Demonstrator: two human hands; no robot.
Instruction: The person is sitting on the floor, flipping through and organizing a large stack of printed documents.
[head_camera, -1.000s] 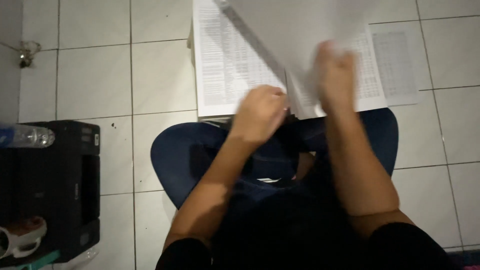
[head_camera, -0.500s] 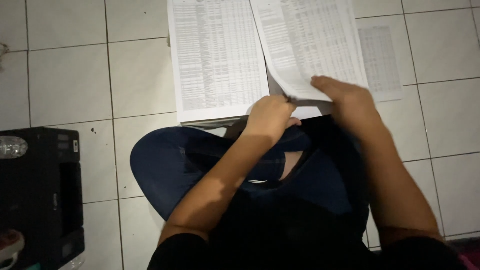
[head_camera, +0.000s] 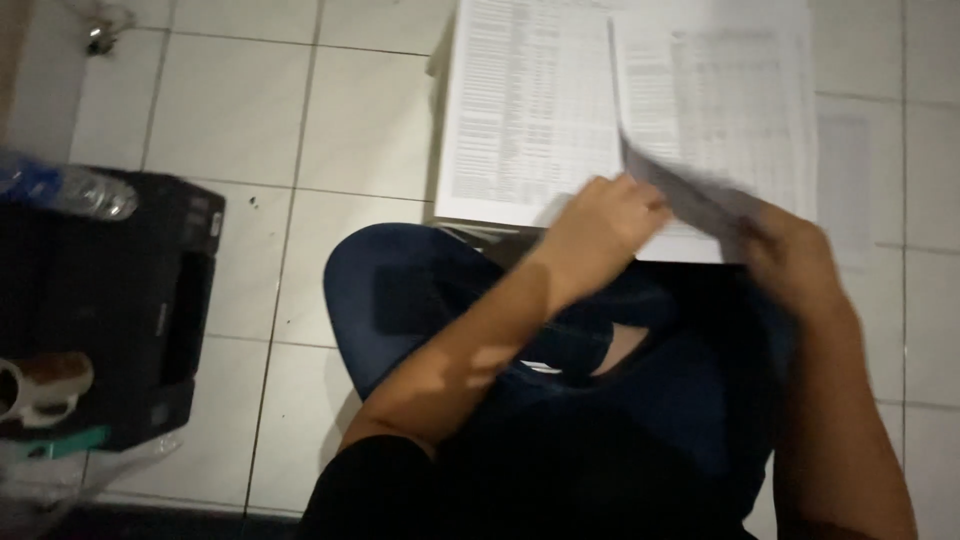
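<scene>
The right hand now pinches a loose sheet & lifts it off the right paper pile, mid-right of the frame; half a sec ago it lay flat there. So a page is turning. The left hand is curled at the piles' near edge, by the left pile; can't tell if it grips. Black printer sits at left.

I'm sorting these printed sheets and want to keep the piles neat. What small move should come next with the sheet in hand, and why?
Probably lower the lifted sheet flat onto one pile. The right hand holds it tilted and blurred above the right stack, while the left hand rests at the near edge of the left stack. Held in mid-air it hides the printed tables beneath.
</scene>
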